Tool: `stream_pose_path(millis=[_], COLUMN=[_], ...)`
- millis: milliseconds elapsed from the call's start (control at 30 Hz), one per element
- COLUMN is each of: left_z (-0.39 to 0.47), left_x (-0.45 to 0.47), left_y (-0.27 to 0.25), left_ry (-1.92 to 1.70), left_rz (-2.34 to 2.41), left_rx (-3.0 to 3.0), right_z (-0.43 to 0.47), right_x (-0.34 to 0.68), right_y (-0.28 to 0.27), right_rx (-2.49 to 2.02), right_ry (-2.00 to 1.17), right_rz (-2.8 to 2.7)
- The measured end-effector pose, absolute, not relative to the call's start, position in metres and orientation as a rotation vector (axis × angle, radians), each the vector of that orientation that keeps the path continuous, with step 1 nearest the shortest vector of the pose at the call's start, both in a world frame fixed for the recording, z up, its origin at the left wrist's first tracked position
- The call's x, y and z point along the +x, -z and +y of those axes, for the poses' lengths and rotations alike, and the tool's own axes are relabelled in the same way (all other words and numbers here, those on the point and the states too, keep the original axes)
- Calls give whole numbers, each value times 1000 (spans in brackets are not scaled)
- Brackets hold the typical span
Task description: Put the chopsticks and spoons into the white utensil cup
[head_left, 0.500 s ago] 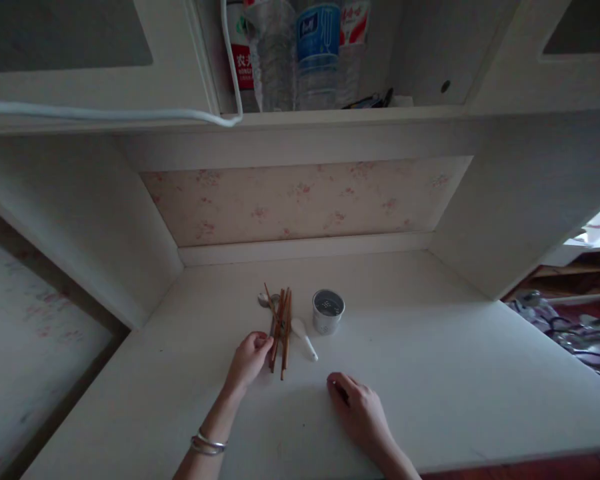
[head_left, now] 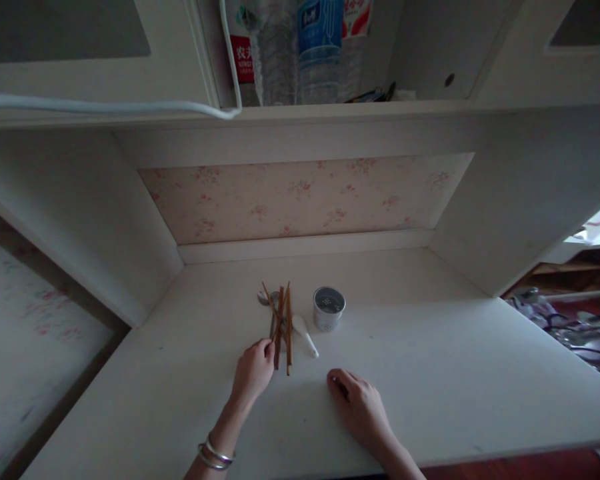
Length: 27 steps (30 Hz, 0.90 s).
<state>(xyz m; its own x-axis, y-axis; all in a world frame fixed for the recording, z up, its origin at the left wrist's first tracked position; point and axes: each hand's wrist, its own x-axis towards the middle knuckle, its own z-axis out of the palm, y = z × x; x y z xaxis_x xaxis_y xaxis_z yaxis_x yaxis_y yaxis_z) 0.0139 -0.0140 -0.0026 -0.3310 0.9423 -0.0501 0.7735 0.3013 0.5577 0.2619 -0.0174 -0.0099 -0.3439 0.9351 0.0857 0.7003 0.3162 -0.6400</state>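
Note:
My left hand (head_left: pixel 254 371) is closed in a pinch at the near left side of a loose bundle of brown chopsticks (head_left: pixel 289 327); its fingertips grip the lower end of a chopstick. Metal spoons (head_left: pixel 263 298) lie partly under the bundle, their bowls pointing away from me. Just right of the chopsticks is a white spoon (head_left: pixel 306 337), its handle slanting toward me. Behind it to the right, a grey metal cup with small holes (head_left: pixel 329 309) stands upright. My right hand (head_left: pixel 357 405) rests on the tabletop with curled fingers, apart from these things, and nothing shows in it.
The white tabletop (head_left: pixel 420 373) runs between two side panels. Overhead, a cabinet shelf (head_left: pixel 300 115) holds several plastic bottles (head_left: pixel 320 53). A white cable (head_left: pixel 105 105) runs along the shelf front. At the right, beyond the panel, lies a pile of cloth (head_left: pixel 575 330).
My left hand has shifted slightly right and toward me at the bundle. The near ends of the chopsticks have swung a little to the right. My right hand stays put.

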Motion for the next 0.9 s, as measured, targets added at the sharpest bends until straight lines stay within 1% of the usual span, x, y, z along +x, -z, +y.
stream_pose_path(millis=[67, 133, 233, 300, 400, 567, 900], left_z=[-19, -27, -45, -58, -72, -79, -72], left_x=[11, 11, 18, 29, 47, 70, 84], left_y=[3, 3, -1, -4, -7, -5, 4], left_ry=[-672, -787, -1003, -1063, -1060, -1047, -1030], left_rz=[2195, 2127, 1933, 1822, 1730, 1582, 1392], left_rx=[1500, 1425, 1324, 1303, 1256, 1206, 1230], right_z=[-16, -16, -16, -16, -12, 6, 21], right_x=[262, 260, 252, 244, 233, 224, 228], right_y=[10, 11, 5, -3, -22, -48, -70], right_rx=[-1458, -1470, -1378, -1258, -1135, -1046, -1046], right_ry=[-730, -816, -1155, -1386, -1528, -1542, -1295], right_rz=[-2115, -2051, -1824, -1629, -1437, -1384, -1592])
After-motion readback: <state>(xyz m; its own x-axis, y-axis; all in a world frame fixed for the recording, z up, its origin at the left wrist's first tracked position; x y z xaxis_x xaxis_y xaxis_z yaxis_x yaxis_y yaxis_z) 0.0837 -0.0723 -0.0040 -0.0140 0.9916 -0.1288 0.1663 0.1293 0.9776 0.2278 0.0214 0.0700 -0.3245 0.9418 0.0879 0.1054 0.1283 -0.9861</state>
